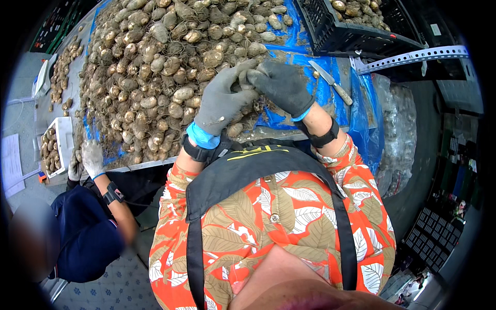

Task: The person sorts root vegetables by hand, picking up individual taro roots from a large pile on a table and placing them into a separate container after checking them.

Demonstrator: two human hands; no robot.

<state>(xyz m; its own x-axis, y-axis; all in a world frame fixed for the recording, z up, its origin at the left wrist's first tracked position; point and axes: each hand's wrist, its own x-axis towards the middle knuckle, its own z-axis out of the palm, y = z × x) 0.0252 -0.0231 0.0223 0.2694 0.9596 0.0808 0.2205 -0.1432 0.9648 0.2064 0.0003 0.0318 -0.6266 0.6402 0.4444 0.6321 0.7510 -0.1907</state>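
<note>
In front of my chest, my left hand (222, 98) and my right hand (283, 87) meet at the near right edge of a big heap of small brown taro roots (170, 67). Both wear grey work gloves over blue inner gloves. My left fingers and thumb curl inward, and the right fingers press against them. Whatever lies between the fingertips is covered by the gloves. Rootlets and soil cling to many of the taros. A knife (331, 82) with a pale handle rests on the blue plastic sheet (338, 108), right of my right hand.
A black crate (351, 39) holding taros stands at the far right, beside a perforated metal bar (413, 59). On the left, a co-worker's gloved hand (93, 157) is near a white basket (64, 144) of taros. Bagged clear plastic (400, 134) stands right of the table.
</note>
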